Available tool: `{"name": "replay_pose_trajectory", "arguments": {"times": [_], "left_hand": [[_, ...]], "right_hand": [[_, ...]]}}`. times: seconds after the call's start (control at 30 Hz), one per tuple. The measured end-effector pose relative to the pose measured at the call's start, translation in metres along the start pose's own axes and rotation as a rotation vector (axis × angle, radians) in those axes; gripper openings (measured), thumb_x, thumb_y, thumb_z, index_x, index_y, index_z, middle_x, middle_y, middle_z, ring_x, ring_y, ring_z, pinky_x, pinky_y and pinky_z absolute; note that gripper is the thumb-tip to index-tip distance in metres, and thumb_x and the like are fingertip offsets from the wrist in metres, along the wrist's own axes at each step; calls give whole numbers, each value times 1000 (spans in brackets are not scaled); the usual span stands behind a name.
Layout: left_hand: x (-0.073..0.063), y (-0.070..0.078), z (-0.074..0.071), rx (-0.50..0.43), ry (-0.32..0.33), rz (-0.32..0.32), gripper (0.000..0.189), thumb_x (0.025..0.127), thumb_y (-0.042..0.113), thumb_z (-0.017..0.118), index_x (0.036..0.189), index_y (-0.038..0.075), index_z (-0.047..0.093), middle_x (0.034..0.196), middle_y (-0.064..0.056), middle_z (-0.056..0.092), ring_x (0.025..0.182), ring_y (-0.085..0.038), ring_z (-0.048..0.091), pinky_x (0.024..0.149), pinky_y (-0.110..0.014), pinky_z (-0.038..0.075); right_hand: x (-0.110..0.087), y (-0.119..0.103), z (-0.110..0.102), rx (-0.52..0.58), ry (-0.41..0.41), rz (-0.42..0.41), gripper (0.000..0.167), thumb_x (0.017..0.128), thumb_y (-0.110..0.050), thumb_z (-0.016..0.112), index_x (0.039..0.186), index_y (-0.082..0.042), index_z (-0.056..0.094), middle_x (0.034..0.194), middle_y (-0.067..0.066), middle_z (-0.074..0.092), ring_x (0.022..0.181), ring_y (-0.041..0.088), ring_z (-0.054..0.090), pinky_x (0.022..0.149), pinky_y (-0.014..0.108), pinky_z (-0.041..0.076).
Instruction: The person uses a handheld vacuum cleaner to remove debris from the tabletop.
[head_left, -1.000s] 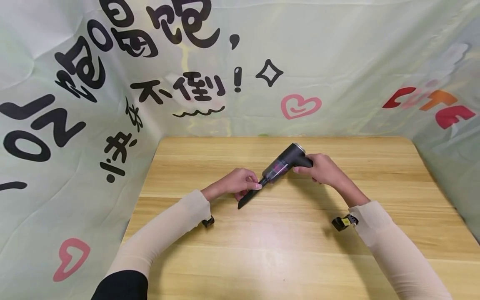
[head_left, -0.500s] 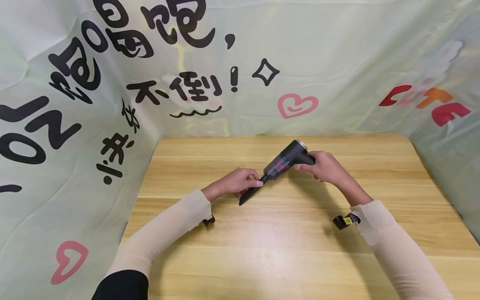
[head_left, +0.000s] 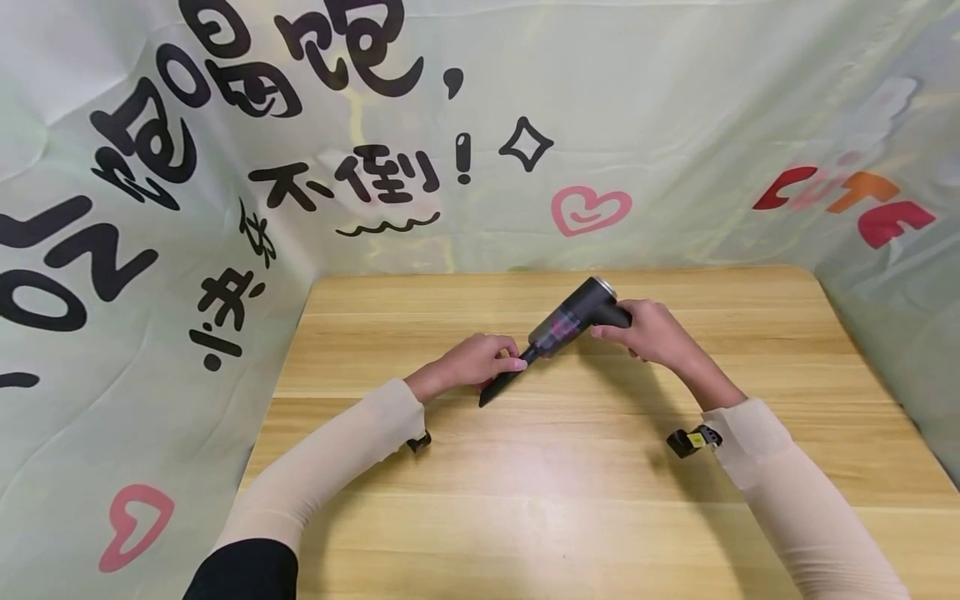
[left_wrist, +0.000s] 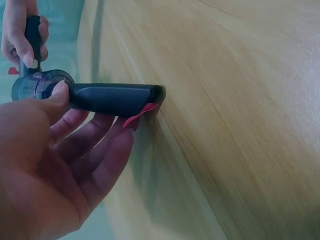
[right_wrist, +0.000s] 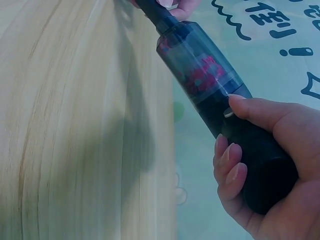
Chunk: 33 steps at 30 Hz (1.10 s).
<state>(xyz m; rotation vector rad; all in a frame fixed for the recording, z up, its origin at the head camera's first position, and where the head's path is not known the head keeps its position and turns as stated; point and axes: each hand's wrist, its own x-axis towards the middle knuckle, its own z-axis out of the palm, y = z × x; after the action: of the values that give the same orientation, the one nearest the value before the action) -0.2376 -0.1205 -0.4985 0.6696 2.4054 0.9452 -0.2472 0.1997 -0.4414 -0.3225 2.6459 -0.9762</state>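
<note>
A black handheld vacuum cleaner point(head_left: 573, 315) slants over the table, its nozzle end lower and toward the left. My right hand point(head_left: 651, 333) grips its handle point(right_wrist: 265, 170), the thumb lying by a small silver button point(right_wrist: 228, 113). Through the clear dust cup point(right_wrist: 200, 65) a pink-red patterned part shows. With thumb and fingers my left hand point(head_left: 480, 360) pinches the flat black crevice nozzle point(left_wrist: 112, 99) near where it meets the body. A thin red strip point(left_wrist: 140, 114) sits at the nozzle's slanted mouth, close to my left fingertips.
The wooden table point(head_left: 525, 483) lies beneath both hands. Pale printed cloth walls point(head_left: 697, 142) with lettering and hearts stand along its back and sides. Small black wrist cameras point(head_left: 693, 442) hang at both sleeve cuffs.
The vacuum and both hands have shifted slightly away from me, with the nozzle tip a little higher in the head view. Both holds stay the same. The head view has turned slightly right.
</note>
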Motion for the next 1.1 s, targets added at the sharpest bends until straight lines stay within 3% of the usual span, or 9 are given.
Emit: {"name": "replay_pose_trajectory", "arguments": {"times": [0.17,0.27,0.5,0.7,0.77,0.97,1.1], "left_hand": [[2,2,1,-14,-8,-8,31,105,44,59,113,15,67,68,-23,65,46,-27,56,48,-37,55],[3,3,2,-9,-4,2,31,105,43,59,112,14,67,67,-23,65,45,-26,55,47,-33,53],[7,6,3,18,8,19,30,106,42,59,111,14,68,60,-11,60,42,-11,46,45,-24,44],[8,13,4,-8,2,2,29,106,39,60,111,12,68,51,3,44,40,-11,40,44,-25,41],[8,16,4,-17,0,-7,29,106,39,60,111,11,68,50,4,42,39,-12,39,43,-25,41],[13,18,7,-23,-6,-27,30,105,42,60,111,13,68,52,5,42,41,-12,43,50,-35,55],[17,20,8,-18,-10,-12,31,105,44,59,111,15,68,51,6,41,40,-12,42,47,-29,50]], "right_hand": [[-1,1,-2,-4,0,1,46,97,-45,72,106,-1,60,62,6,55,50,19,53,48,32,47],[-2,1,-4,2,-1,4,45,97,-45,72,105,-2,60,62,6,55,50,19,53,47,32,47],[-4,4,-7,-1,5,14,42,98,-43,71,104,-3,60,63,6,55,50,20,53,48,32,47],[-7,6,-10,-7,10,17,45,98,-44,71,104,-2,59,62,6,55,50,19,54,48,33,48],[-9,6,-11,-6,9,14,46,97,-46,71,104,-2,59,62,6,55,50,19,54,47,33,48],[-13,9,-14,-6,15,26,48,97,-47,71,104,-2,58,64,7,56,50,19,54,47,33,48],[-17,12,-16,5,21,43,49,97,-48,71,104,-2,58,64,6,54,51,20,54,47,33,48]]}}
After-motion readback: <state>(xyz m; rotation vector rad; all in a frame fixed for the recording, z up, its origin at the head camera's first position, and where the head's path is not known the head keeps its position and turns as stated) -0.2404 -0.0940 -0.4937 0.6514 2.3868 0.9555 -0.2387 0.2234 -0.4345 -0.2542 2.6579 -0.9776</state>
